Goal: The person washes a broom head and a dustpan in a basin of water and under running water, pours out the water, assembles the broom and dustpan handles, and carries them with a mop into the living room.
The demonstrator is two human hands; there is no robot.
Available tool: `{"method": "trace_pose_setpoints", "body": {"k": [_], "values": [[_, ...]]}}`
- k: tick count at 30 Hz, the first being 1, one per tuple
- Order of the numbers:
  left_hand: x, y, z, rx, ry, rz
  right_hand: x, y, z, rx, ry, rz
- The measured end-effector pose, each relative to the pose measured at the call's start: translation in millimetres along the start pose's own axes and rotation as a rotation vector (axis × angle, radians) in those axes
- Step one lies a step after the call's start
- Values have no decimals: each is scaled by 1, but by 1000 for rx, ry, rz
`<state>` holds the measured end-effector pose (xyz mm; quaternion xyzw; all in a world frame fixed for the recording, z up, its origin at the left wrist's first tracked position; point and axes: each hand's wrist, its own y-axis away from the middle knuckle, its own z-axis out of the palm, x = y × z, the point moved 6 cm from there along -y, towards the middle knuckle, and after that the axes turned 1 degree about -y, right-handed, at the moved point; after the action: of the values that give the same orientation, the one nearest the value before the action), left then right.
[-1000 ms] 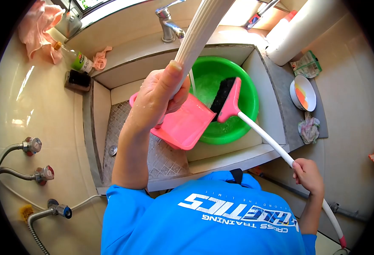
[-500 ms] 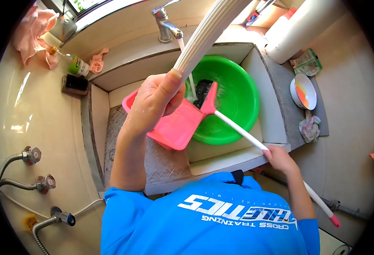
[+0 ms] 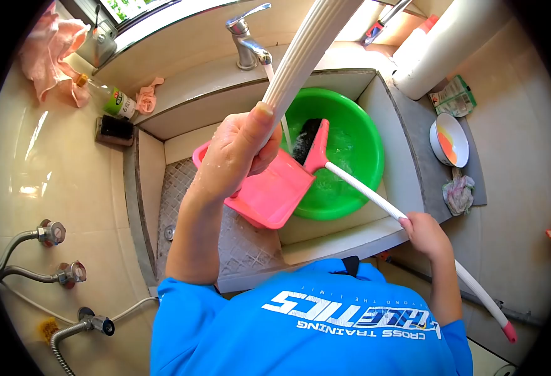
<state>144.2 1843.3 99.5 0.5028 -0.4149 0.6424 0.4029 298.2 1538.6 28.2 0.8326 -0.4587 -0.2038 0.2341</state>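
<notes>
My left hand (image 3: 235, 150) is wet and closed around the ribbed white handle (image 3: 307, 56) of a pink dustpan (image 3: 272, 194). The pan hangs over the sink and overlaps the left part of a green basin (image 3: 368, 172). My right hand (image 3: 427, 235) grips a broom by its white stick (image 3: 366, 189), which ends in a pink tip at lower right. Over the basin, the pink broom head (image 3: 319, 149) with wet black bristles (image 3: 305, 139) sits against the dustpan's edge. Water runs from the faucet (image 3: 248, 49), partly hidden behind the dustpan handle.
The sink (image 3: 396, 147) surrounds the basin. A bowl (image 3: 449, 141), a crumpled bag (image 3: 459, 193) and a green-white packet (image 3: 454, 96) lie on the right ledge. At left are a bottle (image 3: 115, 100), a black brush (image 3: 114, 130) and pink cloths (image 3: 53, 56). Valves (image 3: 53, 233) project from the left wall.
The broom and my right hand have shifted right, and the bristles show more clearly with less splashing around them. The dustpan and my left hand have moved slightly right and down in view.
</notes>
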Motion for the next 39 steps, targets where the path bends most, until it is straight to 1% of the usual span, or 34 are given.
{"method": "trace_pose_setpoints", "body": {"k": [2, 3, 4, 5, 7, 8, 10, 11, 13, 15, 17, 19, 20, 21, 23, 25, 28, 29, 31, 32, 33, 34, 35, 36, 37, 39], "values": [[-3, 0, 0, -8, 0, 6, 15, -29, 37, -36, -55, 12], [-3, -3, 1, -11, -6, 22, 8, -37, 38, -63, -108, 14], [-2, -3, 2, -10, -8, 27, 0, -35, 40, -119, -145, 88], [-1, -4, 4, -8, -13, 32, -5, -32, 37, -116, -147, 82], [0, -3, 7, -15, -17, 30, -8, -24, 33, -35, -76, 71], [1, -3, 10, -33, -19, 41, -6, -17, 31, -33, -80, 76], [1, -3, 14, -51, -23, 55, -4, -6, 18, 101, -50, 60], [-3, -2, 17, -78, -9, 45, -2, -4, 19, 103, -53, 61], [-4, -2, 27, -107, 3, 37, 0, 2, 13, 250, -39, -14], [-5, -2, 37, -81, -97, -4, 3, 4, 13, 274, -58, -37], [-8, -1, 43, -123, -76, -6, 4, 6, 14, 296, -76, -63], [-14, 1, 51, -176, -22, -59, 6, 8, 17, 292, -113, -74], [-20, 1, 53, -224, 32, -52, 7, 8, 20, 293, -112, -75], [-25, 0, 52, -223, 33, -50, 9, 7, 23, 289, -137, -79], [-31, 2, 57, -354, 196, -47, 13, 8, 26, 285, -150, -91], [-34, 1, 62, -352, 134, -63, 11, 8, 26, 288, -134, -124], [-29, 0, 71, -426, 99, -50, 5, 14, 22, 298, -91, -124], [-28, 0, 71, -416, 59, -27, 1, 15, 17, 314, -95, -120], [-27, -2, 73, -385, -33, 122, -19, 28, -2, 280, -88, -135], [-26, -2, 73, -410, -56, 75, -31, 37, -16, 333, -179, -194], [-25, -3, 72, -387, -54, 75, -41, 45, -27, 384, -272, -249], [-27, -3, 75, -433, -106, 50, -48, 49, -32, 373, -261, -263], [-28, -3, 79, -481, -158, 24, -55, 58, -42, 453, -562, -432], [-27, -4, 83, -478, -206, 2, -62, 69, -54, 527, -871, -595], [-24, -4, 89, -466, -207, 2, -78, 81, -67, 641, -976, -608], [-20, -2, 102, -469, -297, -21, -110, 101, -93, 701, -1057, -818]]}}
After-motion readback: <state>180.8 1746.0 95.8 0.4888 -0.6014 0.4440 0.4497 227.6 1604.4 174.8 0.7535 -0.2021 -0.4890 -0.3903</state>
